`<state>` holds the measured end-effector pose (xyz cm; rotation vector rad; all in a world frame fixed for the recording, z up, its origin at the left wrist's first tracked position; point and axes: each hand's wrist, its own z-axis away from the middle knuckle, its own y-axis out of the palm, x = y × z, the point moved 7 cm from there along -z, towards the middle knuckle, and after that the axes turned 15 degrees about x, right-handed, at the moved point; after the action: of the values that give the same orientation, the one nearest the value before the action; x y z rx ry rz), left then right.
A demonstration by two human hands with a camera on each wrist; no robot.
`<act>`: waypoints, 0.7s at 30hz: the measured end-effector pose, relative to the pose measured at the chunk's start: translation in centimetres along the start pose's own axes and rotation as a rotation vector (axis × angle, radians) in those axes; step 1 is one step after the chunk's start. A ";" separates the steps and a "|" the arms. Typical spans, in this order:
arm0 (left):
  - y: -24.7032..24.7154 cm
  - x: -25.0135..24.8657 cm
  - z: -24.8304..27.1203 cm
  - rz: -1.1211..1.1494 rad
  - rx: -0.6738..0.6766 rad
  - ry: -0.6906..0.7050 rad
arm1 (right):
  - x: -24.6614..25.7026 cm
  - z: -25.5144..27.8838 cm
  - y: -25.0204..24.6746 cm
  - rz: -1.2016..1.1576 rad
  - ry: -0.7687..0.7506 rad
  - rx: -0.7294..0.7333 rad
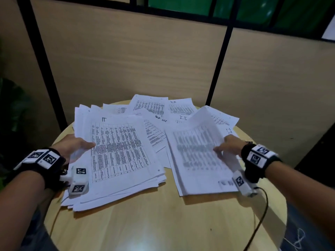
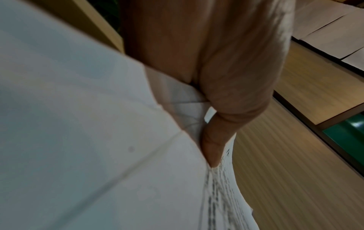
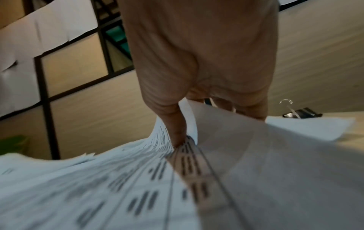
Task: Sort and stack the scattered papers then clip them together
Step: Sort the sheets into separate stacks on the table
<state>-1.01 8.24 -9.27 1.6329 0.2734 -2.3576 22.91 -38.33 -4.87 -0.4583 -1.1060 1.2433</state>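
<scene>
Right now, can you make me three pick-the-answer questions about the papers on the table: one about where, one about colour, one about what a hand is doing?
1. Where is the binder clip?
A. on the table past the right hand
B. on the left pile
C. on the floor

2. What colour is the table?
A. red
B. light wood
C. black

3. What is the left hand doing?
A. pointing up
B. holding a pen
C. holding its paper pile

Answers: 1 A, the right wrist view shows it beyond the right hand. 2 B, its bare top is pale wood. 3 C, the thumb lies on the pile.
</scene>
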 end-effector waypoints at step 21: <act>0.5 -0.2 0.3 0.044 0.011 0.050 | 10.4 5.3 -12.0 -0.169 -0.302 -0.607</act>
<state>-1.07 7.70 -9.01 1.6873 0.2324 -2.2918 23.79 -34.13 11.32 -0.6262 -1.7550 0.8269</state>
